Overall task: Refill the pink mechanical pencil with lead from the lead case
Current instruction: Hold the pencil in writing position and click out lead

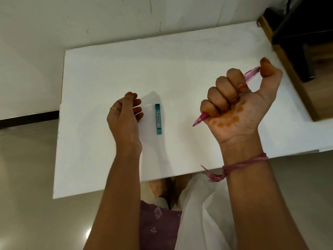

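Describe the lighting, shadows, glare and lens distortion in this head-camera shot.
Head view: soft, even light; the left hand throws a faint shadow on the white table beside the teal lead case; a glare spot shines on the floor at lower left; wide-angle distortion slants the table edges; the pink pencil looks sharp.

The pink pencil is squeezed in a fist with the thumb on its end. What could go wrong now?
1. The right hand grips the pink pencil in a fist, thumb on its back end. A press might push lead out of the exposed tip, where it could snap.
2. The teal lead case lies loose on the white table beside the left hand, which holds nothing. A careless sweep might knock it away.
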